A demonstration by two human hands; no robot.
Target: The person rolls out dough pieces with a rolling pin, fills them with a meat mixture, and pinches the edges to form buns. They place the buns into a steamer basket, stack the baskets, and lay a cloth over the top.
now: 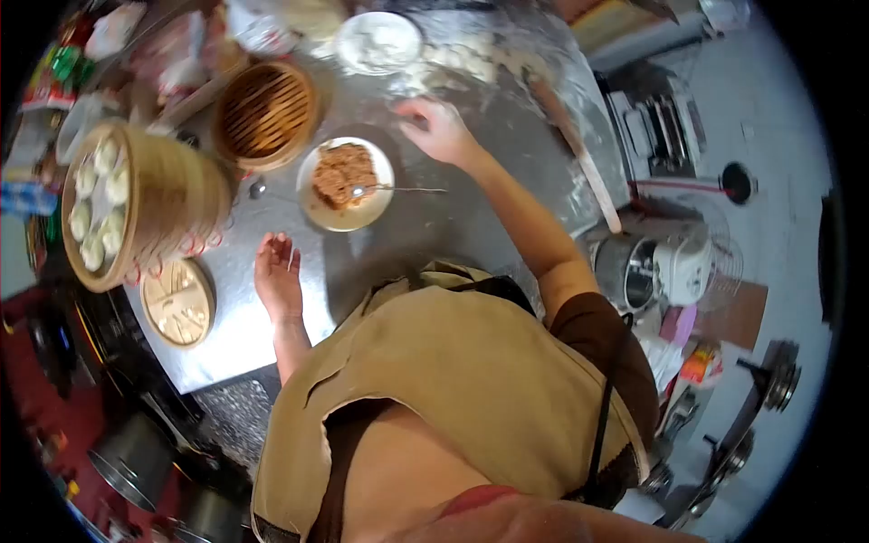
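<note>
My left hand (279, 276) is palm up over the metal table (244, 339), its fingers apart and nothing in it. On the other side, my right hand (436, 128) reaches above the table near the floury area, thumb and fingers apart, with nothing visible in it. Between the two stands a white bowl (348, 220) of brownish filling (344, 174), a metal spoon (398, 189) resting in it. A stack of bamboo steamers (172, 195) at the left holds several white buns (107, 156) on top. An open steamer basket (267, 113) sits behind the bowl.
A plate of flour (379, 42) and small dough pieces (462, 59) lie at the back. A long rolling pin (579, 158) is at the right. A steamer lid (177, 303) rests near the left edge. Beyond the table's right side is a white appliance (683, 264).
</note>
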